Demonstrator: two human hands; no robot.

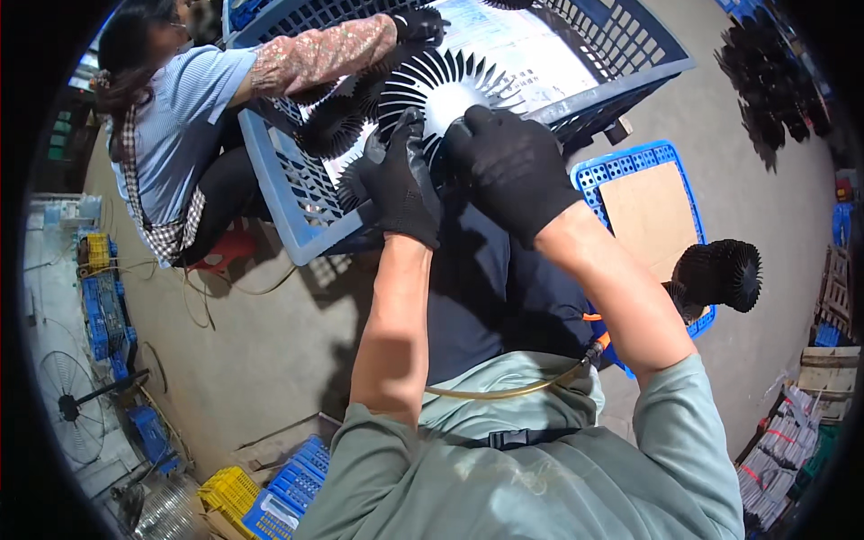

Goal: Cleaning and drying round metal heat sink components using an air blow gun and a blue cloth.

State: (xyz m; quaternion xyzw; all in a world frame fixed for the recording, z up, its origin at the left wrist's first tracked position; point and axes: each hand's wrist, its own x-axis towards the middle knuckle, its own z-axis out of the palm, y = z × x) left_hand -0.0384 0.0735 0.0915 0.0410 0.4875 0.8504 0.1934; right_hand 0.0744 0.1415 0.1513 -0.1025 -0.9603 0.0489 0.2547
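Both gloved hands, left hand point(400, 184) & right hand point(508, 166), clamp the finned heat sink point(445, 85) just above them; prob. stiff, lightish, thin sharp fins: grip hub/rim.

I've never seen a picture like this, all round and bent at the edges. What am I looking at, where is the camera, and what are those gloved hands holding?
There is no machine here. The camera sits on a person's head and looks down, so you see their own forearms rising from the bottom edge; its wide lens bends straight lines. Both hands wear black gloves. The left hand and the right hand together grip a round finned metal disc, pale in the middle with thin fins spreading outward. Behind it stands a big blue plastic crate with more dark finned discs inside. A second person, seated at the upper left, reaches a gloved hand into that crate. To the right, on the concrete floor, lies a smaller blue crate with a cardboard sheet on it, and a black finned piece at its lower corner.
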